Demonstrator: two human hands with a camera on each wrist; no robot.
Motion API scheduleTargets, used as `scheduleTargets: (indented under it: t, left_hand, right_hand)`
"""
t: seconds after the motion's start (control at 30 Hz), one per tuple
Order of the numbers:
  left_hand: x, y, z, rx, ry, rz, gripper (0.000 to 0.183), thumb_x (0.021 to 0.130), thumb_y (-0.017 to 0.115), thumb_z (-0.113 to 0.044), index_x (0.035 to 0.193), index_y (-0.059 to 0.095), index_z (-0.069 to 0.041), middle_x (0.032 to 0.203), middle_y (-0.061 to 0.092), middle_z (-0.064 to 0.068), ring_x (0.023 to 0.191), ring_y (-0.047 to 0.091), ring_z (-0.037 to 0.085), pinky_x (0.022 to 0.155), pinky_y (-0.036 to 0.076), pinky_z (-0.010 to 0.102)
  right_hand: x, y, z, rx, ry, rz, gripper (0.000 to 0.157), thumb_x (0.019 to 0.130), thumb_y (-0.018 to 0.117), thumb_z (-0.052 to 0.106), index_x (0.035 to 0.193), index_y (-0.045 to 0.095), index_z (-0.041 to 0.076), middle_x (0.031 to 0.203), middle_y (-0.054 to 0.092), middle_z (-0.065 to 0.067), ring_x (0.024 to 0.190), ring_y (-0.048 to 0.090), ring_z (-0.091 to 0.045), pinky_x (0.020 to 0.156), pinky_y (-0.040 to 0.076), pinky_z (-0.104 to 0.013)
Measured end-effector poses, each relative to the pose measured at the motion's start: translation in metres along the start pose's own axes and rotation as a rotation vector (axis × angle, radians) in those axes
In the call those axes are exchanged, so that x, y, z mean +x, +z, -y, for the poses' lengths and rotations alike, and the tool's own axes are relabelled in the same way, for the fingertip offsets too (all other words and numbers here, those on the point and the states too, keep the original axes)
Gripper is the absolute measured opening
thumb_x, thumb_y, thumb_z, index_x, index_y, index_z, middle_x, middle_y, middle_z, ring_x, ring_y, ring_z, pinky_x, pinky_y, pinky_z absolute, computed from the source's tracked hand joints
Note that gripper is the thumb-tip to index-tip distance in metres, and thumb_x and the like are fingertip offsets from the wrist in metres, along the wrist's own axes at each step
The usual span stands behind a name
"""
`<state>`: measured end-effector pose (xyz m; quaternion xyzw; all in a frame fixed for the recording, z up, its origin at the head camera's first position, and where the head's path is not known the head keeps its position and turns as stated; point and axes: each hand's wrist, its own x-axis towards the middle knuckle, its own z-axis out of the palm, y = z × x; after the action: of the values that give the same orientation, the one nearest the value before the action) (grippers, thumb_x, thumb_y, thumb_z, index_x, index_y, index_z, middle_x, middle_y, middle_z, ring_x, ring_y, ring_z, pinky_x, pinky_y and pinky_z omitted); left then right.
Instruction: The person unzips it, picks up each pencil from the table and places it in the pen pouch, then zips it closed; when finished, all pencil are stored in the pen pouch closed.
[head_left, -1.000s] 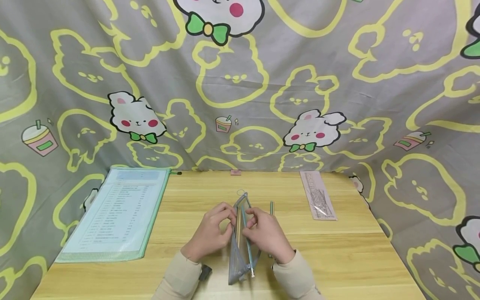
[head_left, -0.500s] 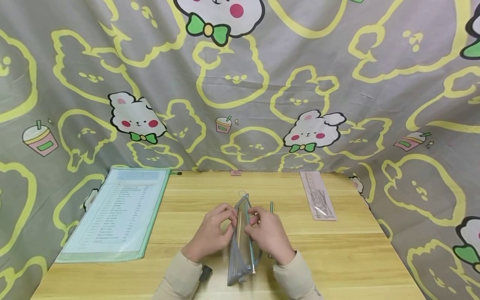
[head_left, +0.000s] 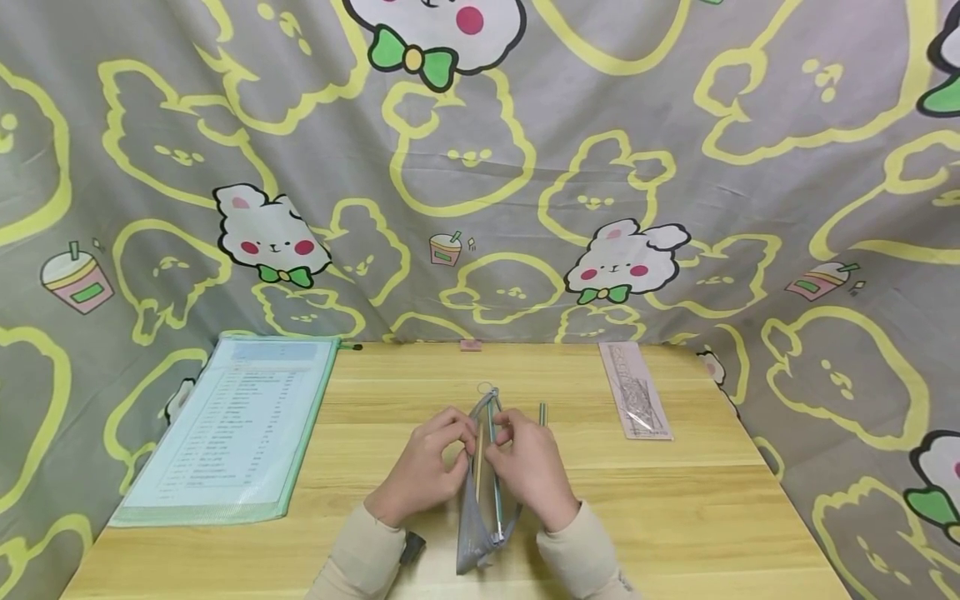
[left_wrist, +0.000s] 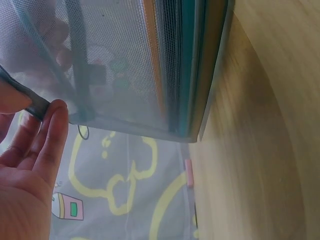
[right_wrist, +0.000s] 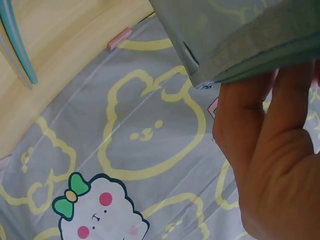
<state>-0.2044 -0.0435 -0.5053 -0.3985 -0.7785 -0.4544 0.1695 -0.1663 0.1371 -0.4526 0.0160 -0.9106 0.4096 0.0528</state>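
Between my hands in the head view, a grey mesh zip pouch stands with its mouth parted. My left hand pinches the pouch's left rim between thumb and fingers, as the left wrist view also shows. The right hand grips the opposite rim, its fingers under the edge in the right wrist view. A slim teal stick like a pencil lies lengthwise along the mouth, beside the right fingers. Through the mesh in the left wrist view, long teal, orange and tan strips show low in the pouch. A small metal ring hangs at its far end.
Thin teal and grey sticks lie on the table right of the pouch. A green-edged document folder lies at left, a pinkish flat packet at right. A small pink block sits at the back edge, before a patterned curtain.
The teal stick has shifted left, from the pouch's right side into its mouth, and its near end sticks out less. The right hand moved slightly; the left hand keeps its pinch.
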Motion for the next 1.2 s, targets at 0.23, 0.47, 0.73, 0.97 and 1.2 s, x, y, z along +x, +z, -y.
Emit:
scheduleTargets:
  t: [0.23,0.47,0.73,0.97,1.2]
  left_hand:
    - [0.0,0.0,-0.001,0.003,0.004,-0.004,0.028,0.077,0.064,0.012,0.084,0.061,-0.014,0.102,0.065,-0.003,0.1,0.068,0.014,0.091,0.062,0.034]
    - [0.0,-0.002,-0.002,0.003,-0.016,0.007,0.028,0.077,0.064,0.011,0.085,0.061,-0.016,0.102,0.064,-0.005,0.099,0.067,0.012,0.089,0.061,0.032]
    - [0.001,-0.002,-0.001,0.019,0.0,-0.005,0.028,0.078,0.064,0.01,0.085,0.062,-0.017,0.103,0.065,-0.003,0.098,0.067,0.013,0.087,0.061,0.031]
    - [0.001,-0.003,0.0,0.03,-0.006,-0.005,0.027,0.078,0.065,0.01,0.085,0.062,-0.015,0.103,0.068,0.003,0.102,0.069,0.016,0.09,0.062,0.034]
    - [0.0,-0.004,0.003,0.023,-0.004,-0.009,0.027,0.078,0.066,0.011,0.084,0.06,-0.015,0.103,0.066,0.001,0.104,0.069,0.016,0.092,0.061,0.034]
  right_hand:
    - [0.001,0.009,0.002,-0.03,0.009,-0.017,0.038,0.082,0.073,0.001,0.12,0.07,-0.005,0.086,0.07,-0.005,0.063,0.058,-0.009,0.053,0.05,-0.022]
    - [0.001,0.019,0.0,-0.084,-0.036,-0.054,0.035,0.083,0.076,0.001,0.117,0.07,-0.006,0.081,0.068,-0.002,0.066,0.058,-0.008,0.055,0.05,-0.02]
    - [0.001,0.034,-0.003,-0.127,-0.083,-0.101,0.029,0.088,0.08,0.009,0.112,0.071,-0.005,0.078,0.065,-0.001,0.063,0.056,-0.007,0.052,0.048,-0.018]
    - [0.002,0.016,-0.005,-0.116,-0.075,-0.071,0.033,0.084,0.079,0.006,0.114,0.072,-0.005,0.082,0.069,-0.003,0.067,0.06,-0.009,0.056,0.052,-0.023]
    - [0.013,-0.011,-0.021,-0.116,-0.003,-0.093,0.03,0.085,0.074,0.009,0.114,0.075,0.001,0.084,0.073,-0.001,0.061,0.056,-0.006,0.056,0.048,-0.025]
